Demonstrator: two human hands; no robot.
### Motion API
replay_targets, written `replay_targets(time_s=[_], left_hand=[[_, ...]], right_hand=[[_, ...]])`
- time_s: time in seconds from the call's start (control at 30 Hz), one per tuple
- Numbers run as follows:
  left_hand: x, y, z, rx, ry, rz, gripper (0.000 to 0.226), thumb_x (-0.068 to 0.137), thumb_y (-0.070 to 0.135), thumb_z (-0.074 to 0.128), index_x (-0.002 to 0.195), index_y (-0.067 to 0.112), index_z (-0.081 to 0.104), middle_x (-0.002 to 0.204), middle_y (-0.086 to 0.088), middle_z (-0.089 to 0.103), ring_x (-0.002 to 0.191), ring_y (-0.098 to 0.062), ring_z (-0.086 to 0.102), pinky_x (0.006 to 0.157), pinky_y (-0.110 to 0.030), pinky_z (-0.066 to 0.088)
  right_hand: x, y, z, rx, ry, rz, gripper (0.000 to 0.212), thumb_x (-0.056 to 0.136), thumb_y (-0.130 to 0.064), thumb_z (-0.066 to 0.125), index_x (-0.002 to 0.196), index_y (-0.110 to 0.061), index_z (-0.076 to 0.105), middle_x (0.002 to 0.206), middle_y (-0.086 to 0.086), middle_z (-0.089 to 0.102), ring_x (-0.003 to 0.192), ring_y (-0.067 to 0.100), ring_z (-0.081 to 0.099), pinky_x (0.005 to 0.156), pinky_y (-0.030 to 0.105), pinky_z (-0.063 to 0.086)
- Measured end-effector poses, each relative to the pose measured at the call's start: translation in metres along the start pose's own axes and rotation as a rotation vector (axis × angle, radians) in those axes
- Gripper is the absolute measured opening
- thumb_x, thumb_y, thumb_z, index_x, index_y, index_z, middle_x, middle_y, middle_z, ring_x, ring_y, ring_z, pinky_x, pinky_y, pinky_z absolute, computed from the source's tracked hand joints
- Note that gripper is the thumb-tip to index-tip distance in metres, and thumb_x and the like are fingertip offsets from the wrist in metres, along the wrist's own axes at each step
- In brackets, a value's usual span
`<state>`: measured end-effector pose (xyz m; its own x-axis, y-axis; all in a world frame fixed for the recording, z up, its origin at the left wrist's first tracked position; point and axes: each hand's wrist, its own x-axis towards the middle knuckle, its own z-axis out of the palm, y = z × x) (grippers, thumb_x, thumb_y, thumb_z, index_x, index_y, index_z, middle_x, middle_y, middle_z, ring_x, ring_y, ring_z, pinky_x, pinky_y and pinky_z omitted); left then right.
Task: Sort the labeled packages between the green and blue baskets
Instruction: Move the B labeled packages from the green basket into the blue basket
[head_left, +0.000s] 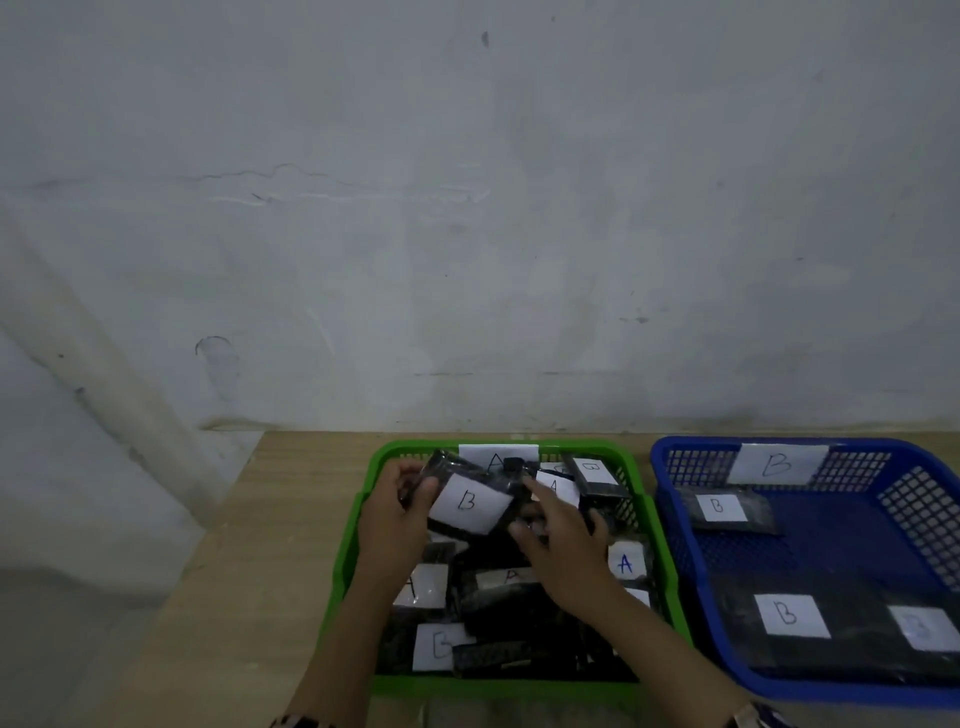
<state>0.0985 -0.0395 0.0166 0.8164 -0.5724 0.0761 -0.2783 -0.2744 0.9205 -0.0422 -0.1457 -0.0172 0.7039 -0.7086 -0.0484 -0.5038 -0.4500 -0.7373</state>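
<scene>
My left hand (397, 512) grips a black pkg w/ white "B" label (470, 501), fingers curled round its left end, held above the green basket (358, 525). My right hand (563, 545) touches the pkg's right edge, fingers spread & mostly straight; can't tell if it's really pinching. Under both hands: more A & B pkgs piled in the green basket. Right of my right hand, the blue basket (670, 457) holds three B pkgs (719, 506).

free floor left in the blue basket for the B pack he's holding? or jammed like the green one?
Blue basket has room: bare floor in the middle, between the far B pack and the two near B packs, plus the far right corner. Green basket is crowded; packs cover its floor, and both hands, left hand and right hand, sit over it.
</scene>
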Motion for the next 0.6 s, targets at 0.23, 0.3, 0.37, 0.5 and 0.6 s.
replay_targets(time_s=[0.23, 0.3, 0.37, 0.5, 0.6], left_hand=[[-0.015, 0.04, 0.016, -0.339, -0.045, -0.076, 0.01, 0.092, 0.011, 0.047, 0.101, 0.012, 0.046, 0.105, -0.014, 0.064, 0.09, -0.022, 0.06, 0.071, -0.026, 0.048], [-0.02, 0.048, 0.025, -0.372, -0.113, -0.09, 0.034, 0.09, 0.012, 0.05, 0.121, 0.021, 0.04, 0.106, -0.01, 0.062, 0.087, -0.018, 0.061, 0.072, -0.03, 0.049], [-0.025, 0.051, 0.035, -0.321, -0.222, -0.064, 0.062, 0.088, 0.012, 0.055, 0.136, 0.034, 0.025, 0.099, -0.006, 0.062, 0.083, -0.015, 0.061, 0.069, -0.03, 0.049], [-0.031, 0.057, 0.066, -0.225, -0.362, 0.075, 0.045, 0.082, -0.001, 0.06, 0.115, 0.029, 0.048, 0.081, 0.0, 0.063, 0.068, -0.016, 0.059, 0.053, -0.014, 0.052], [-0.043, 0.06, 0.092, -0.22, -0.417, 0.069, 0.04, 0.081, -0.001, 0.061, 0.097, 0.035, 0.051, 0.088, 0.006, 0.063, 0.066, -0.007, 0.065, 0.05, -0.01, 0.05]], right_hand=[[0.001, -0.011, -0.043, 0.504, 0.066, -0.033, 0.054, 0.089, -0.02, 0.055, 0.131, -0.045, 0.031, 0.099, -0.006, 0.056, 0.087, 0.001, 0.052, 0.08, 0.02, 0.047], [-0.005, -0.006, -0.058, 0.537, 0.126, -0.018, 0.051, 0.09, -0.018, 0.053, 0.132, -0.039, 0.035, 0.079, -0.009, 0.049, 0.069, 0.0, 0.047, 0.062, 0.01, 0.041], [-0.013, 0.001, -0.072, 0.571, 0.155, 0.024, 0.047, 0.091, -0.016, 0.05, 0.132, -0.035, 0.036, 0.085, -0.008, 0.05, 0.074, 0.003, 0.049, 0.062, 0.009, 0.042], [-0.037, 0.025, -0.1, 0.562, 0.207, 0.075, 0.046, 0.093, -0.016, 0.046, 0.134, -0.033, 0.034, 0.087, -0.008, 0.045, 0.077, 0.002, 0.045, 0.06, 0.006, 0.042], [-0.054, 0.046, -0.116, 0.58, 0.202, 0.115, 0.049, 0.093, -0.019, 0.048, 0.135, -0.037, 0.03, 0.109, -0.008, 0.045, 0.097, 0.007, 0.046, 0.073, 0.014, 0.038]])
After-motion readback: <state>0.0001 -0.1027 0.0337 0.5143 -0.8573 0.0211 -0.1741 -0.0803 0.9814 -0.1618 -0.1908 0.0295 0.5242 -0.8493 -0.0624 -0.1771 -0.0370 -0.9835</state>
